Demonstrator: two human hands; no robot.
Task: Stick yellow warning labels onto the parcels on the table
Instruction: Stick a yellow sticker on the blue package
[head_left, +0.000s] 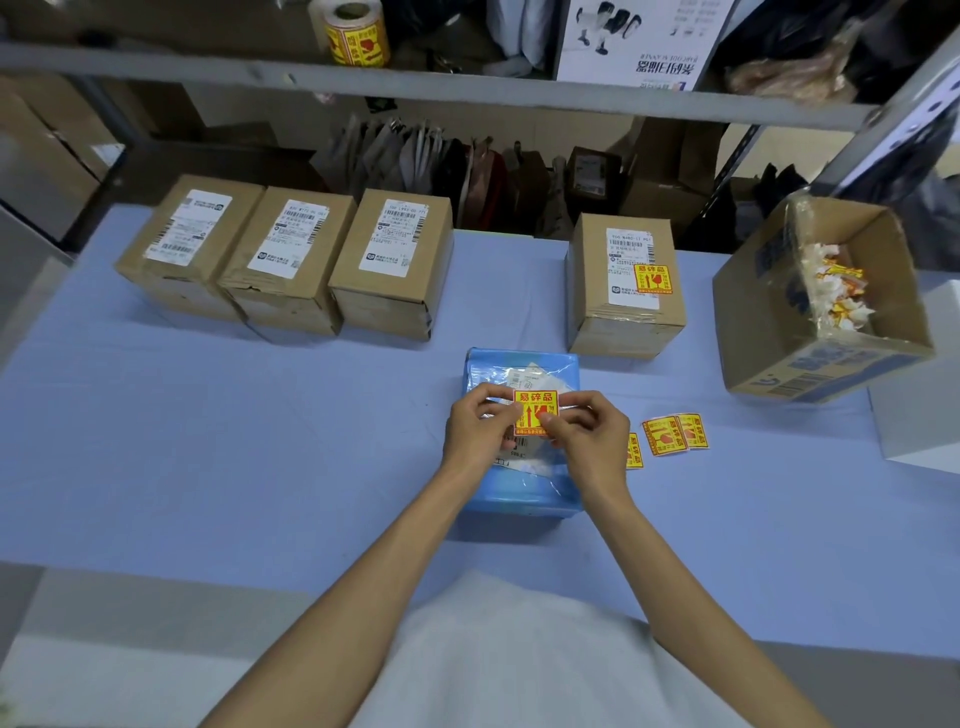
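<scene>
A yellow warning label (535, 405) is held over a blue plastic-wrapped parcel (519, 493) at the table's middle. My left hand (480, 428) pinches the label's left edge and my right hand (584, 434) pinches its right lower edge. Three brown cardboard parcels (291, 260) with white shipping labels stand in a row at the back left. A fourth brown parcel (626, 286) at the back right carries a yellow label (653, 279) on its top. Loose yellow labels (674, 434) lie on the cloth right of my right hand.
An open cardboard box (821, 306) with crumpled label backings stands at the right. A white box (919, 405) sits beside it. The light blue table cloth (208, 441) covers the table. A roll of yellow labels (353, 31) sits on the shelf above.
</scene>
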